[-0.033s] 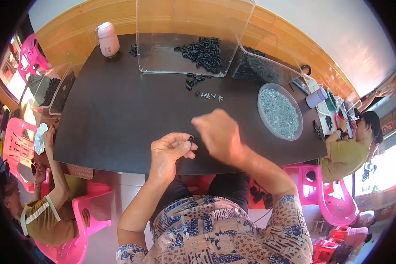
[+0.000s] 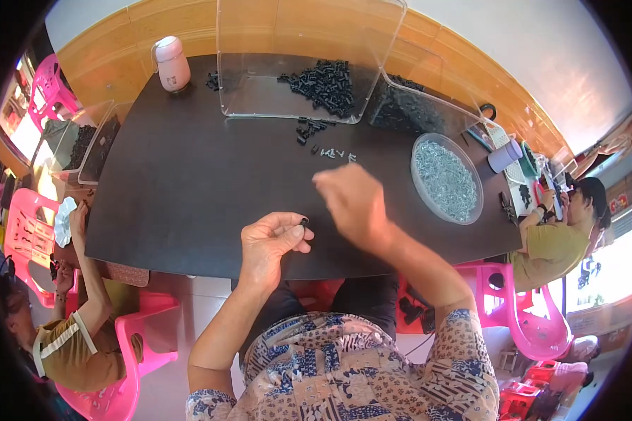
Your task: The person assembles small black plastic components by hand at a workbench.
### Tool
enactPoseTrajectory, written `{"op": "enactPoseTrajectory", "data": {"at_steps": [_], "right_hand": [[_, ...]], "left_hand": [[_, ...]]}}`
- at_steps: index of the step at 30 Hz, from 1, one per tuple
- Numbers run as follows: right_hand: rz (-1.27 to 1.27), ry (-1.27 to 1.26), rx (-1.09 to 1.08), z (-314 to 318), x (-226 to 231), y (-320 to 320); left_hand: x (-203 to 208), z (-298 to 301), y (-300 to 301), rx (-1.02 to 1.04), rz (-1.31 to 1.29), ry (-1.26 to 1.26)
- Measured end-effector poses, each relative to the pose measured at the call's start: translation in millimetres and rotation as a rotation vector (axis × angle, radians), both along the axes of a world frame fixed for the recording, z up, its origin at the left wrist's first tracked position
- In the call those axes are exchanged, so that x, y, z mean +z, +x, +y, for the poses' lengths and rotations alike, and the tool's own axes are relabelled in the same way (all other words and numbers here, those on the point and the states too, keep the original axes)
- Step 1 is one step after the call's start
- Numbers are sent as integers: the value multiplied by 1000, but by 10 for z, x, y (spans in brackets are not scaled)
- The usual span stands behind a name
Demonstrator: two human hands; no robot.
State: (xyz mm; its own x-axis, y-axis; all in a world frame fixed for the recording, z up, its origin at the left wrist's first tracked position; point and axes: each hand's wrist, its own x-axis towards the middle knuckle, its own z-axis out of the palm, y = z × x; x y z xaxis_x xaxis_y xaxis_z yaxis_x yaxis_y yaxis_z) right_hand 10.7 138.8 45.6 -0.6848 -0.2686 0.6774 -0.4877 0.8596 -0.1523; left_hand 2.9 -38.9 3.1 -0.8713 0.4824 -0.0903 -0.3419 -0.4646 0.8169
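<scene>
Wall point(image 2: 569, 77), pale above and orange-yellow below, wraps the far side of this room, and against it stands a dark brown table point(image 2: 168, 168). Its near edge bows toward the seated person's lap; pink plastic chairs point(image 2: 144, 354) flank it. One co-worker point(image 2: 81, 351) sits off to the left, another point(image 2: 558, 245) to the right. A clear plastic bin point(image 2: 221, 81) bounds the far middle, a round tub point(image 2: 416, 179) of silvery bits the right side. From where I stand, the widest room for moving is the dark stretch between the left edge and the left hand point(image 2: 267, 245); between the right hand point(image 2: 354, 200) and the tub there is a narrower strip.

The left hand hovers just inside the near edge, thumb and forefinger pinching a small black piece point(image 2: 305, 222). The right hand, farther in, points thumb and forefinger leftward, close together; I cannot tell whether they grip anything. A pink flask point(image 2: 173, 69) stands at far left. Smallest are the loose black pieces point(image 2: 307, 130) before the bin and, nearer, a few silvery pieces point(image 2: 332, 152) beyond the right hand.
</scene>
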Motion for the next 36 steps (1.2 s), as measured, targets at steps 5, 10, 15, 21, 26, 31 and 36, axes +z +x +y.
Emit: {"op": "enactPoseTrajectory", "data": {"at_steps": [5, 10, 15, 21, 26, 31, 36], "right_hand": [[-128, -353, -307, 611, -262, -738], [-4, -143, -355, 921, -412, -1160], [-42, 70, -368, 1030, -480, -1362], [-118, 282, -382, 987, -514, -1463], [-159, 277, -360, 915, -498, -1430], [-245, 221, -352, 931, -473, -1390], [-292, 148, -353, 1042, -466, -1350]], "left_hand": [[-119, 10, -52, 43, 63, -52], [-151, 49, -26, 43, 104, -13], [-181, 37, -34, 46, 129, 19], [-181, 46, -37, 31, 122, 16], [-188, 35, -20, 38, 118, 18], [-192, 24, -9, 41, 145, -4], [-180, 59, -22, 31, 138, 1]]}}
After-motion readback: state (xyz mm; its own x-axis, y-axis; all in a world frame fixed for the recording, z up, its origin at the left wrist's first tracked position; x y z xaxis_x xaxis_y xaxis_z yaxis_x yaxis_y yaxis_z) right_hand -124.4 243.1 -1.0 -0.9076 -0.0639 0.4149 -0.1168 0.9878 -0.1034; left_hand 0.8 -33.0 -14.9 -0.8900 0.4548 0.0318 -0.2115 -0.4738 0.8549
